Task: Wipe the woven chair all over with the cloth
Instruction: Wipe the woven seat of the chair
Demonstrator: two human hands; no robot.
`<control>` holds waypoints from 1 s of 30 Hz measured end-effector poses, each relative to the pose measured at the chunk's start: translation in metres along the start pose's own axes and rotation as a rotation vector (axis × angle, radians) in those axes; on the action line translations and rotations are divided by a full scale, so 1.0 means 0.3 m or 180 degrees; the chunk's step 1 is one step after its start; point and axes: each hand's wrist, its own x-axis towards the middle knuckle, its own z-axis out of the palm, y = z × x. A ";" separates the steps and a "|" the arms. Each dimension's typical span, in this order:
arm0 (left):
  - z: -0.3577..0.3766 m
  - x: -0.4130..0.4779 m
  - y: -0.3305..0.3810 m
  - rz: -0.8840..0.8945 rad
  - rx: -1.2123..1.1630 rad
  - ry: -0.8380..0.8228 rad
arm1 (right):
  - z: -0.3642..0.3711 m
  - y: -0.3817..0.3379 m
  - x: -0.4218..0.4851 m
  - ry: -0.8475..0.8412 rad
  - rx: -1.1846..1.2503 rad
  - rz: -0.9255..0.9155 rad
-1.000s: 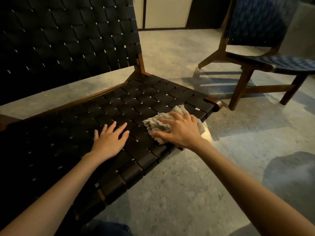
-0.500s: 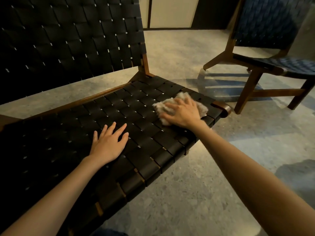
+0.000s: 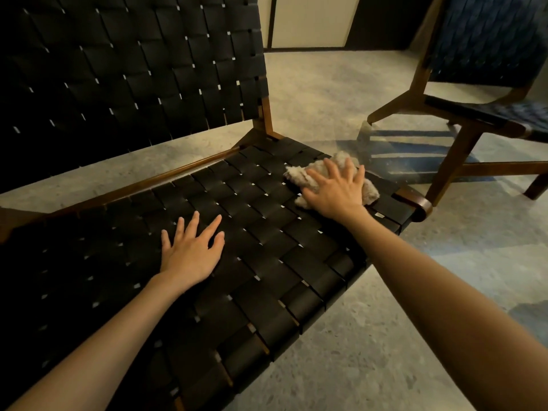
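Beige fluffy cloth [image 3: 298,174] pinned flat under right hand [image 3: 335,192], fingers spread straight, pressing rather than clutching. Left hand [image 3: 191,253] open, palm down, empty, braced on woven chair [image 3: 267,271] seat beside it. Seat wipe apparently in hand, near far right corner. Next: sweep back toward left hand; backrest [image 3: 118,69] beyond both hands probably pending.

We see only the fringes of the crumpled beige fluffy cloth [image 3: 296,176], because our right hand [image 3: 335,191] lies flat over its middle. The black woven-strap chair with a brown wooden frame [image 3: 267,226] runs out of the picture above and to the left of our left hand [image 3: 189,253], and its legs are hidden under the seat. Beyond the right hand, the second wooden chair with blue woven straps [image 3: 486,43] is cut off at the top and right edges, and its seat is blurred.
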 end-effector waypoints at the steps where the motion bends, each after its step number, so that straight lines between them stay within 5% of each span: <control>1: 0.002 0.009 -0.008 0.0029 0.0005 0.0023 | 0.003 -0.004 0.035 -0.0020 0.0039 0.0048; 5: 0.007 0.040 -0.037 0.0070 -0.0013 0.0077 | 0.014 -0.078 0.111 -0.0053 0.0155 -0.0042; 14: -0.006 0.083 -0.095 -0.0209 0.0132 0.0033 | 0.076 -0.420 -0.088 -0.0512 0.0681 -0.1229; 24: -0.028 0.164 -0.152 -0.0058 0.0169 0.0333 | 0.073 -0.182 0.210 0.0110 -0.0006 -0.0076; 30: -0.004 0.188 -0.179 0.0054 0.0117 0.0576 | 0.095 -0.249 0.327 0.0006 0.0139 -0.0340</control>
